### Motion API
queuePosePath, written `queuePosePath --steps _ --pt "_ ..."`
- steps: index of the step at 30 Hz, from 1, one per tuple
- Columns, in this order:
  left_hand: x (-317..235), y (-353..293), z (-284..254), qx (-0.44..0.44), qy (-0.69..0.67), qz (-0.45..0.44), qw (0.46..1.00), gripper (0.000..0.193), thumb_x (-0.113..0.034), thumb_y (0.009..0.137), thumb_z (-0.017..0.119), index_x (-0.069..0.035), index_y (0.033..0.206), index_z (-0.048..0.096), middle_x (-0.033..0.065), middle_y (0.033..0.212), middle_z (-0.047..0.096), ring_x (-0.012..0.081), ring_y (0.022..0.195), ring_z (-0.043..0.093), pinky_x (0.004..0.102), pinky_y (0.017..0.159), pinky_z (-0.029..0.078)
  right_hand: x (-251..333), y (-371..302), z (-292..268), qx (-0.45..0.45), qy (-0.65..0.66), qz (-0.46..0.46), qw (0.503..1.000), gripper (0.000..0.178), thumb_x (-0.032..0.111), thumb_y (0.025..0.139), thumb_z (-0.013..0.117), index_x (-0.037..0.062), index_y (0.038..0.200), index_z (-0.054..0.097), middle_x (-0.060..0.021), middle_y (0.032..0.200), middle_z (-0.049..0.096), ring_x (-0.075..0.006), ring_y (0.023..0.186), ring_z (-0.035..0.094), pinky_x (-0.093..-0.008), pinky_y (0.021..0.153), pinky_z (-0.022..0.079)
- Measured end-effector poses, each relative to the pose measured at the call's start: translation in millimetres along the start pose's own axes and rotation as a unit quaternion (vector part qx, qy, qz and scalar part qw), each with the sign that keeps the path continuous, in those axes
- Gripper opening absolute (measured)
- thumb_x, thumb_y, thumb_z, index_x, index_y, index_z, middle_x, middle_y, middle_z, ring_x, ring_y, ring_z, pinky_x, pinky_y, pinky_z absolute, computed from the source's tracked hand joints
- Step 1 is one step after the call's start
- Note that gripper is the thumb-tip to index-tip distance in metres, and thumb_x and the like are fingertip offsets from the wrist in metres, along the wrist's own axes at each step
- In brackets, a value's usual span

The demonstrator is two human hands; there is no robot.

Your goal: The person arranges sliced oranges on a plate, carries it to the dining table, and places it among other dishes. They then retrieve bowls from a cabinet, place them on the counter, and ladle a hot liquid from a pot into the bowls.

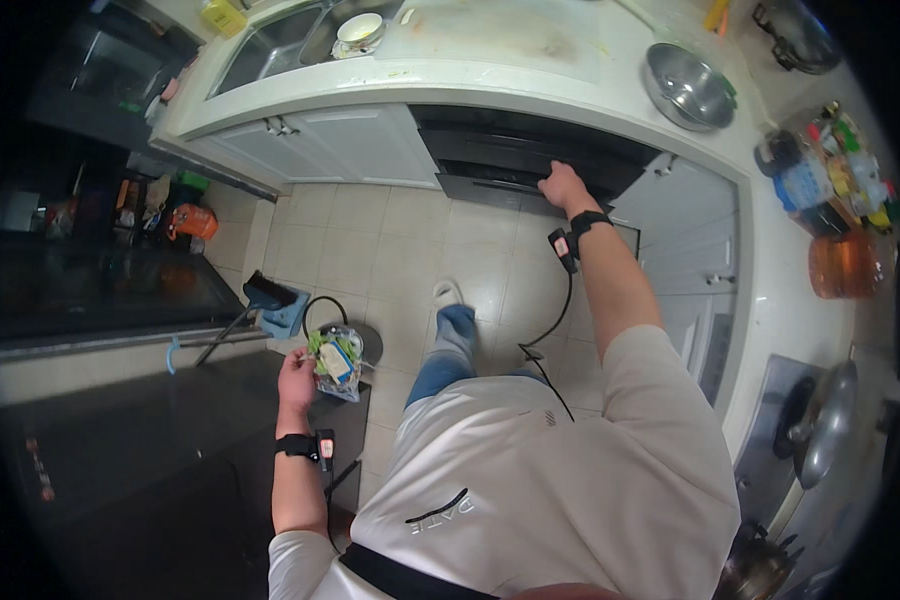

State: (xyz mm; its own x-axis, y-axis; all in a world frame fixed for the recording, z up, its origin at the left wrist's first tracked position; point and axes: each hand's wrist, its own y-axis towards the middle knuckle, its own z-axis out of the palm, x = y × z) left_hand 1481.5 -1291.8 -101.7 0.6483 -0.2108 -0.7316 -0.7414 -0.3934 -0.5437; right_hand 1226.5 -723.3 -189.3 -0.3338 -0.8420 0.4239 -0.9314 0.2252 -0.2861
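My right hand (pixel 565 188) reaches forward to a black built-in drawer unit (pixel 530 135) below the counter. Its fingers are curled at the upper edge of the lower drawer front (pixel 490 190), which tilts or stands slightly out. To the left, my left hand (pixel 296 380) has its fingers drawn together beside a grey trash bin (pixel 371 343). The bin is lined with a clear bag and holds green leafy scraps (pixel 320 346) and a blue-and-white packet (pixel 338 362). Whatever those fingertips pinch is too small to make out.
A metal bowl (pixel 688 87), a cutting board (pixel 500 35) and a sink (pixel 270 52) with dishes line the counter. A blue dustpan (pixel 286 313) and a broom (pixel 265 292) stand by the bin. My slippered foot (pixel 448 293) is on the tiles; a black cable hangs from my right wrist.
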Motion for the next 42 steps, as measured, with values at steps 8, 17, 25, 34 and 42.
queuePosePath --steps 8,17,25,34,42 --pt "-83.4 157.8 94.1 0.144 0.360 0.162 0.908 0.035 -0.016 0.084 0.063 -0.005 0.116 0.057 0.0144 0.090 0.064 0.0222 0.078 0.063 0.0340 0.074 0.051 31.5 135.8 37.6 0.037 -0.070 0.104 0.991 0.047 0.017 0.085 0.051 0.0040 0.130 0.045 -0.0202 0.138 0.040 -0.0396 0.121 0.047 -0.0443 0.099 0.043" --pt "-187.5 196.6 226.6 0.253 0.403 0.351 0.806 0.037 -0.014 0.080 0.065 -0.007 0.116 0.056 0.0148 0.105 0.057 0.0285 0.084 0.062 0.0364 0.075 0.051 27.2 91.5 55.7 0.095 -0.163 0.055 0.981 0.051 0.024 0.078 0.063 0.0043 0.123 0.050 -0.0203 0.131 0.047 -0.0376 0.108 0.055 -0.0439 0.091 0.048" --pt "-178.1 207.1 294.2 0.301 0.367 0.377 0.795 0.045 -0.020 0.081 0.064 -0.005 0.122 0.053 0.0180 0.128 0.050 0.0333 0.118 0.049 0.0386 0.099 0.041 7.7 -1.5 82.1 0.165 -0.072 0.013 0.984 0.035 0.021 0.078 0.060 0.0009 0.106 0.059 -0.0222 0.115 0.054 -0.0399 0.102 0.057 -0.0449 0.087 0.049" --pt "-145.5 217.7 304.9 0.336 0.518 0.269 0.739 0.050 -0.040 0.087 0.057 -0.004 0.122 0.055 0.0183 0.115 0.060 0.0319 0.112 0.054 0.0389 0.099 0.042 19.6 6.7 72.2 0.300 0.029 -0.022 0.953 0.037 0.035 0.079 0.063 0.0021 0.096 0.065 -0.0222 0.096 0.063 -0.0360 0.094 0.061 -0.0435 0.082 0.050" --pt "-105.1 250.2 329.2 0.325 0.254 0.032 0.911 0.057 -0.035 0.091 0.056 0.005 0.130 0.044 0.0180 0.111 0.061 0.0246 0.100 0.060 0.0316 0.088 0.045 68.5 126.2 157.7 0.347 0.185 0.120 0.912 0.038 0.028 0.077 0.064 -0.0030 0.099 0.065 -0.0234 0.097 0.066 -0.0336 0.088 0.065 -0.0410 0.076 0.052"
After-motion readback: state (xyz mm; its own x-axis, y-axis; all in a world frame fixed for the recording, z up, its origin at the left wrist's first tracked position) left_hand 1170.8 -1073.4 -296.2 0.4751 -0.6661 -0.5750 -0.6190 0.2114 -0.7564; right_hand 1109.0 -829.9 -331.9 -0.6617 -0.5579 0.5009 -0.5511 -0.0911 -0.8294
